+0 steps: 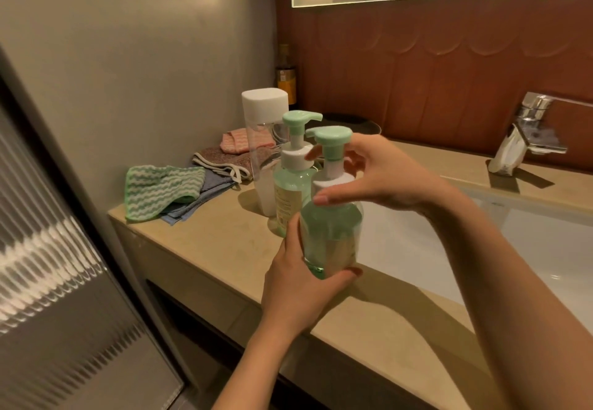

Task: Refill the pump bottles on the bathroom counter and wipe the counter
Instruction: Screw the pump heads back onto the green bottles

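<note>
Mint-green pump bottle held up, ready for uncapping.

Left hand wraps the base of the near pump bottle, raised just above the counter edge. Right hand arches over its white collar, apparently pinching it, though contact is hard to confirm. The base grip should stay firm and the bottle upright while the collar twists, so nothing spills. Counted: two pump bottles, the second pump bottle just behind the grip; one clear refill container beyond; four cloths to its left; one faucet right.

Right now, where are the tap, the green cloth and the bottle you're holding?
tap (529,133), head view, shiny body.
green cloth (160,191), head view, its middle.
held bottle (333,236), head view, clear body.
</note>
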Action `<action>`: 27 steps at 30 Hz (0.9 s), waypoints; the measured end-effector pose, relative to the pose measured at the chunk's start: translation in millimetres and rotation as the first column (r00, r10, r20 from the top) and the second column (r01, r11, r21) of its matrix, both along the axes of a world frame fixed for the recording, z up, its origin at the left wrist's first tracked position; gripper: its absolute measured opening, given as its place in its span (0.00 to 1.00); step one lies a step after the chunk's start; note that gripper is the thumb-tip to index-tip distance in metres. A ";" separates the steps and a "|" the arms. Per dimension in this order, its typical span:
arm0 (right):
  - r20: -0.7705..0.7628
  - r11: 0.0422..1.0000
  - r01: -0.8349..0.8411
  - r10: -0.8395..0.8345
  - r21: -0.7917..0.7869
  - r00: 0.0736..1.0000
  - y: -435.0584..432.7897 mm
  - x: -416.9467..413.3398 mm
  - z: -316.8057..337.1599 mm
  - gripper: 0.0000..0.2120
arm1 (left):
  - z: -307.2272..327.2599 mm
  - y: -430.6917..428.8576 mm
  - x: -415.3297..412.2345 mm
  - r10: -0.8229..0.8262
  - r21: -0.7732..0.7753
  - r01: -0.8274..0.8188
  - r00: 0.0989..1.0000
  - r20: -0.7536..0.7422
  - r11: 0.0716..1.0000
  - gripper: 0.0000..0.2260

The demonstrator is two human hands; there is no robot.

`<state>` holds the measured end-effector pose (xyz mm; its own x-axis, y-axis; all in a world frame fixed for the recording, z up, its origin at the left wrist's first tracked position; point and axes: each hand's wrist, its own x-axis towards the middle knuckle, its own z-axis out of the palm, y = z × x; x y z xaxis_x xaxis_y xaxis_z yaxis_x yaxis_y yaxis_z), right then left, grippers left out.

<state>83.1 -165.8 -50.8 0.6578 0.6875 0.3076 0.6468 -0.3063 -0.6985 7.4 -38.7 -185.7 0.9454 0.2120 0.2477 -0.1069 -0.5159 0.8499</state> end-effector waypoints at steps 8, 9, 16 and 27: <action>-0.080 0.995 -0.066 0.060 -0.069 0.995 -19.8 -1.4 8.9 0.23 | -0.1 -0.7 0.0 -0.002 0.003 0.002 1.000 -0.002 1.000 0.47; -0.077 0.996 -0.057 0.052 -0.065 0.996 -22.5 -1.3 9.6 0.24 | 0.4 -1.0 -0.2 -0.006 0.005 0.006 1.000 -0.002 1.000 0.47; -0.112 0.995 -0.099 0.096 -0.018 0.989 -27.0 0.0 11.1 0.23 | -1.4 -0.1 0.0 -0.007 0.038 0.007 1.000 -0.015 0.999 0.52; 0.014 0.995 0.065 -0.064 -0.071 0.998 -1.7 -2.5 2.3 0.28 | 1.3 -1.2 -1.2 -0.002 0.001 0.002 1.000 0.011 1.000 0.46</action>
<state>80.6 -167.4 -48.5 0.6981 0.6641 0.2677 0.6323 -0.3963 -0.6657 6.2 -39.9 -184.5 0.9430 0.2095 0.2587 -0.1178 -0.5168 0.8480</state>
